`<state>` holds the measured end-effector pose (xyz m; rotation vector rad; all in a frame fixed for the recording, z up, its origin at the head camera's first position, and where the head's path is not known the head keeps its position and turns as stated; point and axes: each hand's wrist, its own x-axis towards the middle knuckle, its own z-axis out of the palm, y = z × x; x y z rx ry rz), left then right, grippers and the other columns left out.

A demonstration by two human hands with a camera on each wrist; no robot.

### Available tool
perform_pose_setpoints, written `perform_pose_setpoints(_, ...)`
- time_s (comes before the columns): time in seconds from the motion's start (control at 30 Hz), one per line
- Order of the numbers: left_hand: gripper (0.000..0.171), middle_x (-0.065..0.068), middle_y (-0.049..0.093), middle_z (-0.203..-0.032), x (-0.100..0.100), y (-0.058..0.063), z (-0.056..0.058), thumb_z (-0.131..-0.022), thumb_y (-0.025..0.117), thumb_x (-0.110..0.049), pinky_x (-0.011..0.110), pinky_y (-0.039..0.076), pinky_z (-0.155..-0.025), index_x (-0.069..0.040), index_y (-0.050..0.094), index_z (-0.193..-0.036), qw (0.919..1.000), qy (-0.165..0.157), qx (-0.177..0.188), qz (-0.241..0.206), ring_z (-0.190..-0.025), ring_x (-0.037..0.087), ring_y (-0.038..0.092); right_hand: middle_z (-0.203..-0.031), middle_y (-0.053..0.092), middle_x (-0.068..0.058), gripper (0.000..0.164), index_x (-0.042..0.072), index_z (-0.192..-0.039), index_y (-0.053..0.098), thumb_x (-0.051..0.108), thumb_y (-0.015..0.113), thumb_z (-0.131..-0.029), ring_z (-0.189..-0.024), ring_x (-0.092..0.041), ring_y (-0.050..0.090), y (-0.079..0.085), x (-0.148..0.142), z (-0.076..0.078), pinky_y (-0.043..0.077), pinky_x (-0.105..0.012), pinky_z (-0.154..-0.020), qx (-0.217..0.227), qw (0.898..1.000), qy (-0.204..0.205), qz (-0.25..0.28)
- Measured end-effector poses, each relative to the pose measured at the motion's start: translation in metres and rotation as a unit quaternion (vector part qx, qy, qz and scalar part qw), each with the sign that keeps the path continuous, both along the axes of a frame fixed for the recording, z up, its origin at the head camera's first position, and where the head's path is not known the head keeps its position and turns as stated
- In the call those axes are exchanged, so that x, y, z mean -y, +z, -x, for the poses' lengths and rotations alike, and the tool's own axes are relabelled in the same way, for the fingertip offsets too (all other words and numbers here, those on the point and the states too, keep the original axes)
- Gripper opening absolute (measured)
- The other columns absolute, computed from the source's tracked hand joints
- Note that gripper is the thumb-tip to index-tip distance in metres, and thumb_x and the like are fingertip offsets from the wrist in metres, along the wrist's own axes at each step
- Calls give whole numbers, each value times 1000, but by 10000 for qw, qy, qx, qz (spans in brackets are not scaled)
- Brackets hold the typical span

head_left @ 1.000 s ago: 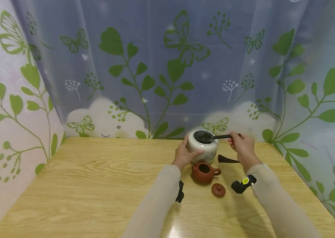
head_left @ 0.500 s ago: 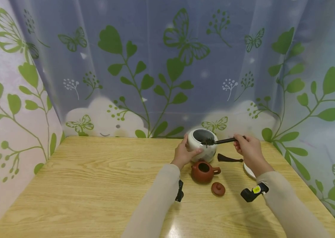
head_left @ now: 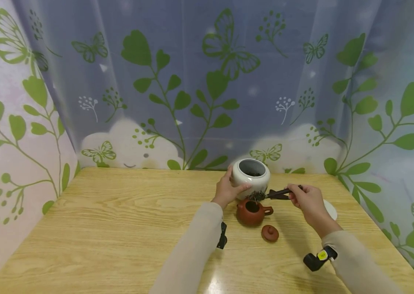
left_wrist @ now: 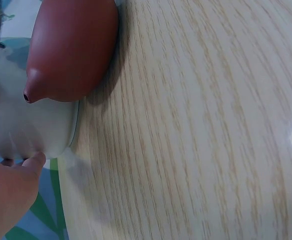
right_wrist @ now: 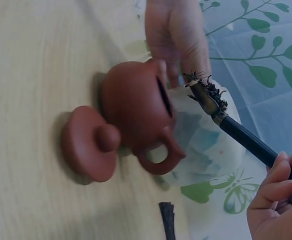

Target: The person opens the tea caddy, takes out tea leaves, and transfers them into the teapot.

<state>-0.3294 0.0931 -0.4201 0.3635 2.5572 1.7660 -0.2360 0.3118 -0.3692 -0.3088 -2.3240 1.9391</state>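
Observation:
My left hand point(head_left: 227, 190) grips the side of a white ceramic jar point(head_left: 259, 182), thumb in front; dark tea leaves show inside. The right hand point(head_left: 310, 205) pinches the dark handle of a tea scoop point(right_wrist: 251, 143). Dark, curled tea leaves point(right_wrist: 212, 93) are heaped on its metal end. In the head view this loaded end is just above the reddish-brown clay teapot point(head_left: 250, 217), near its uncovered mouth. Beside the teapot lies its round lid point(head_left: 270, 234), knob up in the head view. In the left wrist view, the teapot's spout side stands close to the jar.
A dark tassel-like piece point(right_wrist: 168, 220) lies right of the jar, partly behind the scoop in the head view. Partly hidden by the right hand is a white round lid or dish point(head_left: 330, 210). The wooden table point(head_left: 126, 228) ends at a patterned curtain point(head_left: 177, 81).
My right hand has lifted the tea scoop out of the jar with leaves on it and brought it down toward the teapot. The left hand stays on the jar.

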Motion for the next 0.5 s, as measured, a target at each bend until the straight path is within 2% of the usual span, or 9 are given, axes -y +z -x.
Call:
perform_pose_setpoints(0.17, 97, 18, 46, -143, 0, 0, -1, -79, 80, -35, 45, 41, -104, -13, 22, -154, 10000, 10, 14, -9, -128, 34, 47, -64, 58, 8, 29, 2, -97, 67, 27, 53, -99, -59, -4, 51, -9, -2, -1, 44, -18, -53, 80, 9999, 23, -116)
perform_pose_setpoints(0.37, 97, 18, 45, -144, 0, -1, 0, -79, 79, -35, 46, 41, -104, -12, 22, -154, 10000, -17, 19, -64, -129, 34, 46, -63, 59, 8, 25, 7, -91, 69, 26, 54, -99, -59, -5, 53, -14, -1, -1, 46, -19, -55, 104, 9998, -7, -179)
perform_pose_setpoints(0.5, 97, 17, 43, -146, 0, -1, 1, -79, 79, -34, 46, 39, -105, -11, 22, -154, 9999, -42, 18, -125, -131, 34, 44, -63, 59, 7, 25, 6, -91, 68, 25, 54, -98, -60, -5, 53, -15, 0, -1, 46, -19, -56, 51, 9996, 17, -293)
